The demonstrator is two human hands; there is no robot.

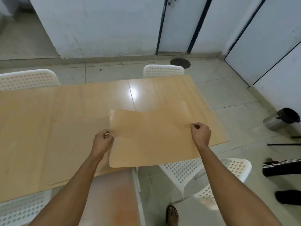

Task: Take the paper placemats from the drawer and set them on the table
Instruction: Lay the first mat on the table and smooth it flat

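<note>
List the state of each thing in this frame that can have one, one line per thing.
placemat: held above the table's near edge, gripped at both side edges, not yet laid flat.
left hand: pinches the placemat's left edge.
right hand: pinches the placemat's right edge.
table: bare wood top showing, glare at centre.
near chair: pulled out from the table, unoccupied.
door: closed.

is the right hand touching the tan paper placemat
Touching. The head view shows the right hand pinching the right edge of the tan rounded-corner paper placemat, thumb and fingers curled onto it.
</note>
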